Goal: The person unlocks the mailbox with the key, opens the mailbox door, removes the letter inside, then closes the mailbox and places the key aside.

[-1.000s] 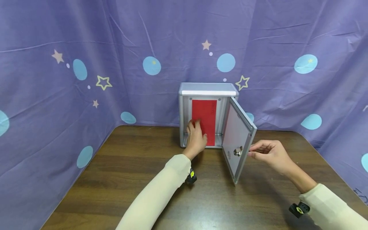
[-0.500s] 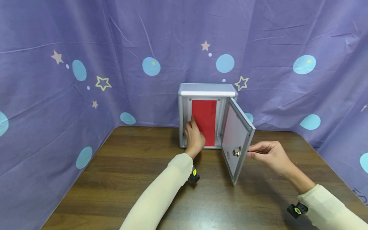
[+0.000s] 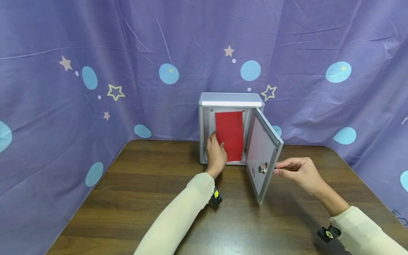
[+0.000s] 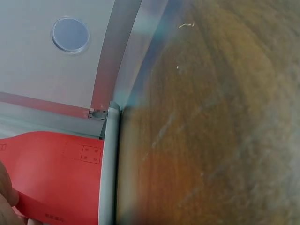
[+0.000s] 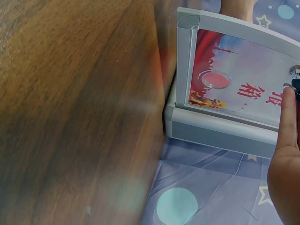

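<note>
A metal mailbox (image 3: 231, 96) stands on the table, its hinged door (image 3: 259, 148) swung out to the right. Inside, a red envelope (image 3: 231, 131) stands upright, leaning slightly. My left hand (image 3: 216, 156) reaches into the box and pinches the envelope's left edge between thumb and fingers; in the left wrist view the red paper (image 4: 61, 173) bows by the fingers. My right hand (image 3: 299, 173) is at the door's free edge, pinching a black-headed key (image 5: 296, 84) at the lock. The lock's cam (image 3: 262, 168) shows on the door's inner side.
The brown wooden table (image 3: 134, 198) extends around the box. A purple curtain (image 3: 191, 42) with stars and dots hangs behind and at both sides. In the right wrist view, the door's printed front (image 5: 243, 79) has red characters and a round window.
My left hand has gone from open fingers over the envelope to pinching its left edge. The envelope has shifted slightly right and tilted. My right hand stays at the door.
</note>
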The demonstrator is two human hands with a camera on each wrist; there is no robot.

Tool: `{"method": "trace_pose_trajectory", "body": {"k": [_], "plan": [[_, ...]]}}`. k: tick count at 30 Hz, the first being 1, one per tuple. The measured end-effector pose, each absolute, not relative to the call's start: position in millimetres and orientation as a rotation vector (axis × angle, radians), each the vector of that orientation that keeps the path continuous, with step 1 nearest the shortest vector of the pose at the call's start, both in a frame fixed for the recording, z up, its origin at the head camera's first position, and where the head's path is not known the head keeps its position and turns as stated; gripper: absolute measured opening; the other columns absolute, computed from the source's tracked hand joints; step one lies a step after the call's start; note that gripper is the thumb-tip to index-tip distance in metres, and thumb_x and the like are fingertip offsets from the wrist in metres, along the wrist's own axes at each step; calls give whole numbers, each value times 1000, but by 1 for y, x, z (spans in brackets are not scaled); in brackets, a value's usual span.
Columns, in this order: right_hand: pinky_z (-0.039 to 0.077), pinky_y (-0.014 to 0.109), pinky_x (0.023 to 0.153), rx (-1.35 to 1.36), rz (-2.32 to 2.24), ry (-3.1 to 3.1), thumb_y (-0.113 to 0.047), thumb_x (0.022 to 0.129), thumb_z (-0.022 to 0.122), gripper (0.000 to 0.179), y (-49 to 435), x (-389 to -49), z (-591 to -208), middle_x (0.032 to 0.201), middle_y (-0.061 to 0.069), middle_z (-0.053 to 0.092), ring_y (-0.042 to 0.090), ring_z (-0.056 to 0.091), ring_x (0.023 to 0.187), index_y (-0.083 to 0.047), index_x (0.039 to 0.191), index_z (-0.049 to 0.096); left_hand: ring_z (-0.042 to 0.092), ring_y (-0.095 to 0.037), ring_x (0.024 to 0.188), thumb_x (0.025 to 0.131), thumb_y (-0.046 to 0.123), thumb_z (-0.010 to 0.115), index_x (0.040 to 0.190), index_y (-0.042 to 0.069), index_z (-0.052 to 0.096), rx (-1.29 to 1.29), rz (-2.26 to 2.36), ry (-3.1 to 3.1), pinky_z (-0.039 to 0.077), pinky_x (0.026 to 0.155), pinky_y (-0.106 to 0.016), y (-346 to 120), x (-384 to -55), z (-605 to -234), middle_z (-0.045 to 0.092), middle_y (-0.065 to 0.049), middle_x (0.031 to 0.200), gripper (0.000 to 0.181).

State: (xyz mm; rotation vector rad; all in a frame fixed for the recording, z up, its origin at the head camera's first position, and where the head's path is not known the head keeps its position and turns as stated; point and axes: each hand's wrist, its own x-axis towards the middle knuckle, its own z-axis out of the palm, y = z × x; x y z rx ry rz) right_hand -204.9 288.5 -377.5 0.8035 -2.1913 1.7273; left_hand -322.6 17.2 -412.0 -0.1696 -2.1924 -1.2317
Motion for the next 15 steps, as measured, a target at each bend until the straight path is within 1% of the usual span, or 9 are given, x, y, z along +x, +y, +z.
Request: {"method": "trace_pose_trajectory", "body": {"k": [2, 4, 10, 15], "plan": [[60, 22, 63, 796, 1722, -2192, 16, 82, 74, 19, 289, -205, -378, 88, 0, 78, 7, 73, 77, 3, 94, 78, 54, -36, 125, 99, 0, 61, 148, 2, 46, -195, -1266, -2170, 48, 106, -44, 16, -321, -412, 56, -20, 131, 51], [60, 23, 63, 794, 1717, -2191, 17, 82, 74, 19, 290, -205, -378, 88, 1, 78, 7, 73, 76, 3, 95, 78, 56, -35, 123, 99, -1, 61, 147, 2, 47, -213, -1294, -2151, 49, 104, -44, 14, -319, -413, 57, -19, 128, 50], [60, 23, 63, 778, 1709, -2190, 18, 81, 74, 19, 293, -205, -380, 87, 1, 78, 7, 73, 75, 4, 94, 77, 59, -31, 105, 97, -3, 63, 145, 2, 49, -247, -1307, -2124, 53, 91, -43, 10, -316, -414, 60, -18, 115, 50], [59, 23, 61, 746, 1677, -2216, 17, 81, 74, 17, 294, -204, -378, 86, 1, 78, 7, 72, 74, 4, 93, 77, 60, -28, 98, 95, -5, 65, 142, 3, 51, -275, -1318, -2110, 54, 85, -41, 7, -310, -411, 60, -14, 107, 50]]}}
